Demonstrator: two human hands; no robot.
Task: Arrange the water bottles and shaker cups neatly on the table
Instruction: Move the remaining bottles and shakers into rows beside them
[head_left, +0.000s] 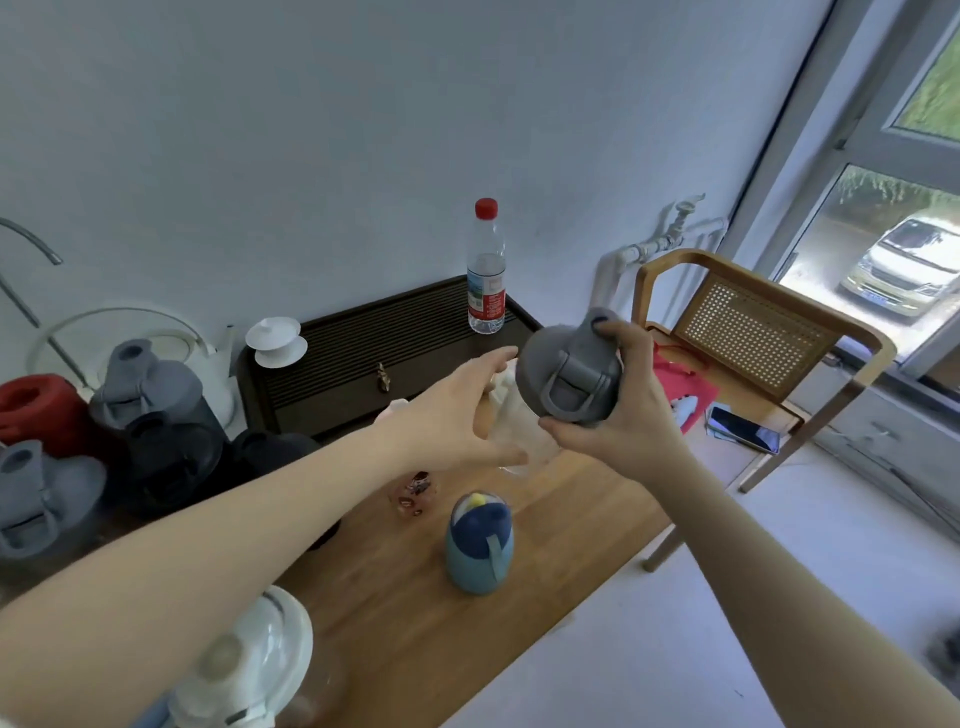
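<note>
My right hand (621, 415) grips a clear shaker cup by its grey lid (569, 371), holding it tilted above the wooden table (395, 613). My left hand (457, 410) reaches toward the cup's clear body (511, 421), fingers spread, just beside it. A small blue bottle (479, 543) stands upright below. A clear water bottle with a red cap (486, 270) stands on the dark tea tray (374, 358). Several grey and dark shaker cups (150, 415) and a red one (36, 410) crowd the left. A white-lidded bottle (260, 660) is at the near edge.
A small clear bottle with a red print (413, 491) stands under my left arm. A white lidded teacup (275, 340) sits on the tray. A wooden cane-backed chair (753, 332) at the right holds a red bag and a phone (744, 428).
</note>
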